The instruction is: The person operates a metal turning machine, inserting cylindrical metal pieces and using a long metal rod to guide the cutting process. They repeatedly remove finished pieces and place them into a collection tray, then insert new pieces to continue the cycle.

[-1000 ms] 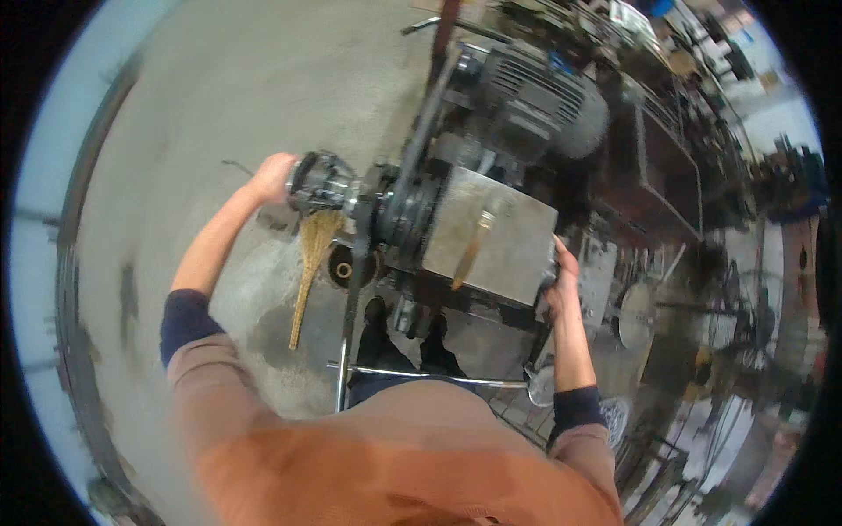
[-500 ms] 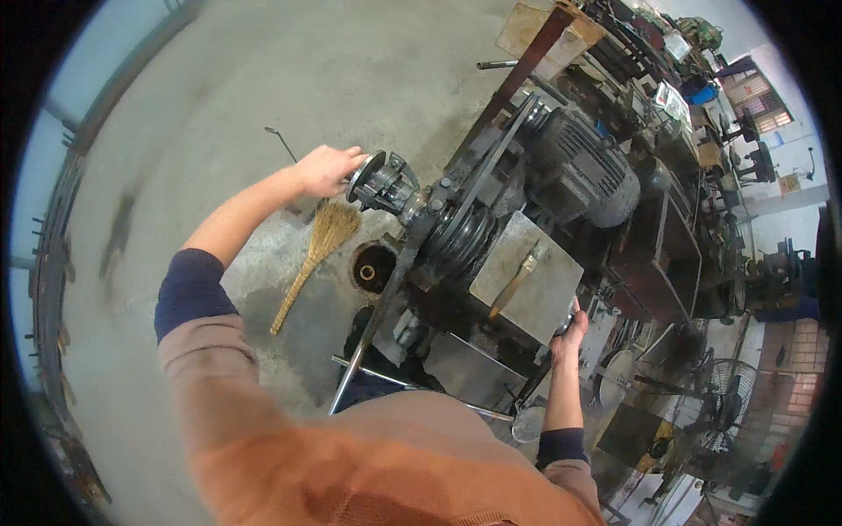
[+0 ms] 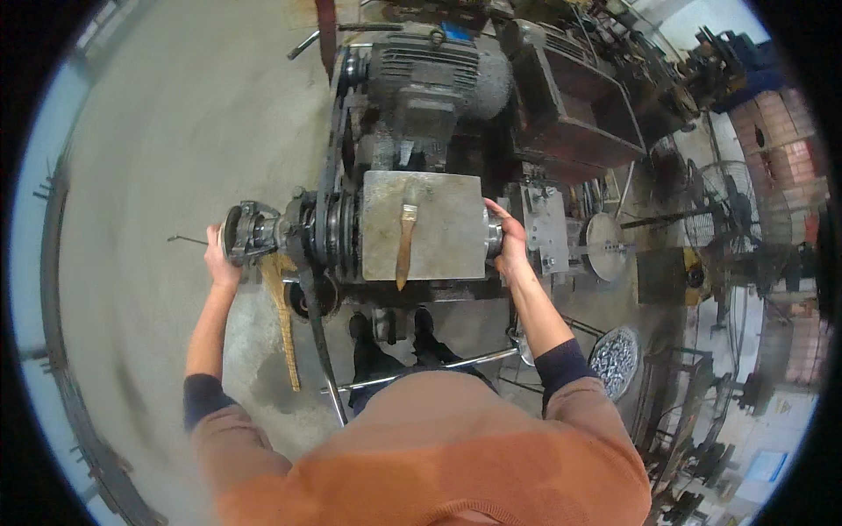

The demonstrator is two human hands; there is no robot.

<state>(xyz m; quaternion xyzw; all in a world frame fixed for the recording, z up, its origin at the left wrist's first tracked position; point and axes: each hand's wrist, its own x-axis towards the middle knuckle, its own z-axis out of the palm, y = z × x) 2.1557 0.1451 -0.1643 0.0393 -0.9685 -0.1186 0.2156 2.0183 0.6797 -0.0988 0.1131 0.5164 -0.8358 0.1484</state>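
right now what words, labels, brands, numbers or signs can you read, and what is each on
None can be read.
Blue patch on the motor: too small and blurred to tell if it bears writing.
Blue-and-white panel at lower right: too blurred to read.
Metal cover and brush: no lettering shows.

A machine workshop, as shown by the belt-driven machine [image 3: 338,230] with its finned electric motor [image 3: 428,72], the grey concrete floor [image 3: 167,131], a heap of small metal pieces [image 3: 616,361] and a caged fan [image 3: 724,203]. Equipment [image 3: 737,66] crowding the upper right, though indistinct, appears to be further machinery.
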